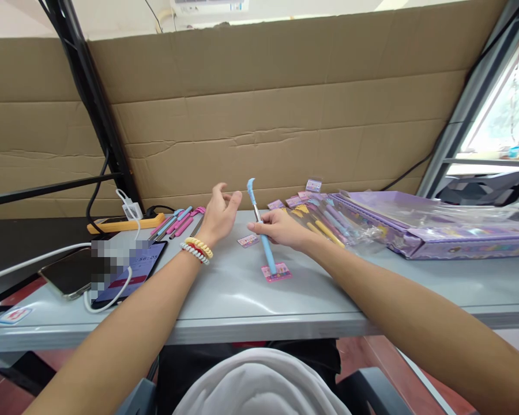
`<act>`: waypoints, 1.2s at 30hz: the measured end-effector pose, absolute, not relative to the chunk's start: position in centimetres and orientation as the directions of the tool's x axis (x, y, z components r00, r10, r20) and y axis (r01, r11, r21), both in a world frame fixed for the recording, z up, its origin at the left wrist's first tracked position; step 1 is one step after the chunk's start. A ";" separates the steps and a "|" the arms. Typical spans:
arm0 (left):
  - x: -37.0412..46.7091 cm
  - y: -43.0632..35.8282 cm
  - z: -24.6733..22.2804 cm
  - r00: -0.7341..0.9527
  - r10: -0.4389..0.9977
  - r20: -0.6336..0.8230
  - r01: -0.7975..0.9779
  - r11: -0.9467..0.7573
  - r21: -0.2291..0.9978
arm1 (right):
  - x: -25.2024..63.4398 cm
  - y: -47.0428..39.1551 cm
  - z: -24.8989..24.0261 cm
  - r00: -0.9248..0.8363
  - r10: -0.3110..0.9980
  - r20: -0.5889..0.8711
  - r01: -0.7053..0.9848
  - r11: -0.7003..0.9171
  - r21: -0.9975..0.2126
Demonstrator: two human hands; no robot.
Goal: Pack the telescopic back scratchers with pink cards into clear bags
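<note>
My right hand (pixel 279 227) grips a light blue back scratcher (pixel 267 252) by its silver shaft and the top of its handle. It leans upward, its curved blue head at the top, and the handle's lower end is over a pink card (pixel 282 272) on the table. My left hand (pixel 219 212) is raised to the left of the scratcher's head, apart from it, fingers loosely bent and empty. A small printed card (pixel 248 240) lies between the hands. Behind my left wrist lie several pink and blue handled scratchers (pixel 182 222).
Right of my right hand are several bagged scratchers (pixel 328 222) with cards, beside a purple box (pixel 450 236) with clear plastic on it. At left lie a phone (pixel 67 271), a tablet (pixel 149 259), a yellow power strip (pixel 153 222) and white cables. Cardboard (pixel 285 104) stands behind the table (pixel 225 294).
</note>
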State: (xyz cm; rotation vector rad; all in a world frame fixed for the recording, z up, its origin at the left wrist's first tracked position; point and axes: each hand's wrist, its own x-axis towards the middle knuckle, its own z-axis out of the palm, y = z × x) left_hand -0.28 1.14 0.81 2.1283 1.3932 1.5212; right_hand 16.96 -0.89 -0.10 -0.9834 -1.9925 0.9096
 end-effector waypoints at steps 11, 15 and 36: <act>0.9 -0.3 0.0 0.657 0.645 0.391 0.570 -0.764 0.303 | 17.4 0.5 -0.4 -0.253 0.922 0.295 0.146 0.337 -0.930; 0.3 0.2 0.2 0.570 0.707 0.418 0.631 -0.703 0.328 | 17.9 0.8 -0.4 -0.238 0.919 0.315 -0.020 0.320 -0.947; -1.3 1.3 -0.1 0.518 0.759 0.394 0.754 -0.623 0.209 | 19.6 1.1 -0.5 -0.320 0.839 0.440 0.672 0.528 -0.519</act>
